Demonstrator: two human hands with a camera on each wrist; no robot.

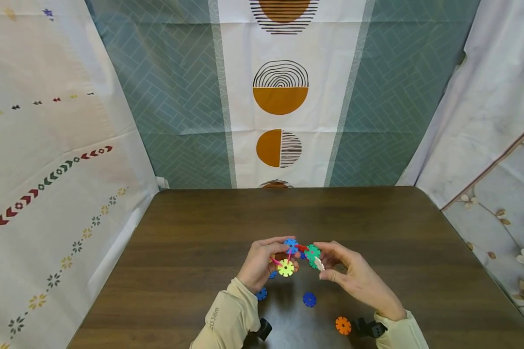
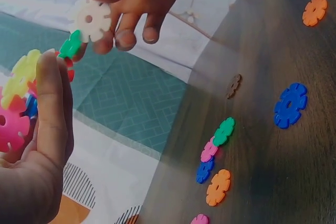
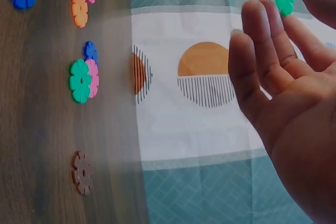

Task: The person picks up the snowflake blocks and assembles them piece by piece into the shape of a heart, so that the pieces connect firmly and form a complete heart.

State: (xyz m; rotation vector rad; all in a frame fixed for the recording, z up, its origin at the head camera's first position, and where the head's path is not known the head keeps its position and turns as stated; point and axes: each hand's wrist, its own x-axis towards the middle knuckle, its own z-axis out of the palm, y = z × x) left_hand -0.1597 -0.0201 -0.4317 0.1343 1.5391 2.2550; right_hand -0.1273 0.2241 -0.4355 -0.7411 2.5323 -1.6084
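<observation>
Above the table, my left hand [image 1: 259, 264] grips a joined cluster of flower-shaped notched plastic discs. Within it are a yellow disc [image 1: 286, 268], a blue disc [image 1: 290, 246], a pink disc [image 2: 11, 124] and a red disc [image 1: 302, 247]. At the cluster's right side sits a green disc [image 2: 70, 44]. Thumb and fingers of my right hand [image 1: 353, 276] pinch a white disc [image 2: 90, 19], whose edge meets the green one. Whether their slots are fully locked, I cannot tell. In the right wrist view the white disc appears edge-on, across the green.
Loose discs lie on the brown wooden table [image 1: 192, 218]: a dark blue disc [image 1: 309, 299], an orange disc [image 1: 343, 325] by the right wrist, and a brown disc [image 2: 234, 86]. Beyond the hands lie another orange disc [image 2: 218, 187] and a green disc [image 2: 224, 131] beside pink and blue ones.
</observation>
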